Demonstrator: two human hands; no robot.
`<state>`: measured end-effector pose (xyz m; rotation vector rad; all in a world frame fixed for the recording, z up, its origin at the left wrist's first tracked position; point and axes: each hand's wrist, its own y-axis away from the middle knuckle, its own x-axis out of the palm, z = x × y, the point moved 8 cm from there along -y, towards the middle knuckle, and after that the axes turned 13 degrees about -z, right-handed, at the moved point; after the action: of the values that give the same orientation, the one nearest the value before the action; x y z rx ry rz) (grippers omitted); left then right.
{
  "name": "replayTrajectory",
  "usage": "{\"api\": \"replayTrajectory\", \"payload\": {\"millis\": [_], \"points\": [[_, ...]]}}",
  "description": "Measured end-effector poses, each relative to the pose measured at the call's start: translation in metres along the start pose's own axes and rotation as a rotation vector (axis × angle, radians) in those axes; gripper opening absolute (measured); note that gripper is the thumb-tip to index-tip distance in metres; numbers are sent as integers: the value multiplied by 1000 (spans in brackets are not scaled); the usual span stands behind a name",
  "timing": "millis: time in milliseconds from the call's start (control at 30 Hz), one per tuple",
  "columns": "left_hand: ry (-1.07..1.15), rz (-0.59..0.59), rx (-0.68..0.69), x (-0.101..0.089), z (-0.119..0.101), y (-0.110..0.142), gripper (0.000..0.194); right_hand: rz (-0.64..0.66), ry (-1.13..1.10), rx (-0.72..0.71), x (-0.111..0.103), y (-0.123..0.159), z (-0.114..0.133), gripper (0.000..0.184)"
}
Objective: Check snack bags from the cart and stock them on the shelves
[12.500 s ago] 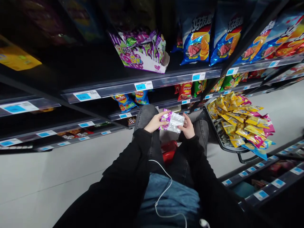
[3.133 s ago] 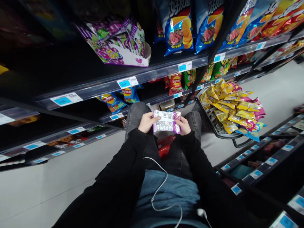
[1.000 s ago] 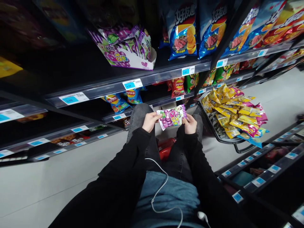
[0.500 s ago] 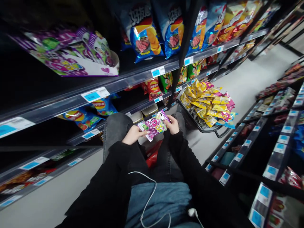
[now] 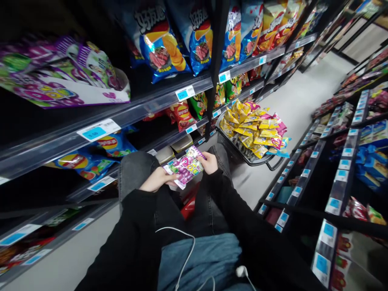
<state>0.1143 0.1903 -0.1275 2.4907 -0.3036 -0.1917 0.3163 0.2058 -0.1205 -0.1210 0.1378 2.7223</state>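
Note:
Between my knees I hold a purple and white gummy candy bag [image 5: 185, 166], its printed front with grapes facing up. My left hand [image 5: 158, 178] grips its lower left end, thumb on top. My right hand [image 5: 209, 162] pinches the striped upper right end. On the shelf to the left stands a display box [image 5: 87, 91] with several bags of the same purple look. Right of my knees is a black basket [image 5: 254, 162] heaped with yellow and pink snack bags [image 5: 253, 128]; a few blue ones lie at its edge.
Blue chip bags [image 5: 165, 44] stand on the upper shelf [image 5: 142, 99]. Smaller blue bags [image 5: 81, 161] and red bags [image 5: 183, 115] lie a level below. Another rack [image 5: 306, 173] runs along the right. A white earphone cord [image 5: 192, 246] hangs over my lap, above a red seat [image 5: 189, 207].
The bag went from back side up to printed front up. My view has since swung right, so shelves and basket shift left in the picture. Both hands still hold the bag, now tilted.

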Motion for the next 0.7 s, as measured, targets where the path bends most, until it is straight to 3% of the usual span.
{"api": "replayTrajectory", "payload": {"millis": [167, 300, 400, 500, 600, 700], "points": [[123, 141, 30, 8, -9, 20, 42, 96, -91, 6, 2, 5, 2, 31], [155, 107, 97, 2, -20, 29, 52, 185, -150, 20, 8, 8, -2, 32], [96, 243, 76, 14, -22, 42, 54, 250, -179, 41, 15, 13, -3, 34], [19, 355, 22, 30, -17, 55, 53, 332, -218, 155, 25, 21, -8, 33], [3, 301, 22, 36, -16, 56, 50, 350, -289, 266, 30, 24, -12, 33], [109, 157, 100, 30, -32, 52, 42, 180, -488, 354, 19, 12, -17, 41]]}}
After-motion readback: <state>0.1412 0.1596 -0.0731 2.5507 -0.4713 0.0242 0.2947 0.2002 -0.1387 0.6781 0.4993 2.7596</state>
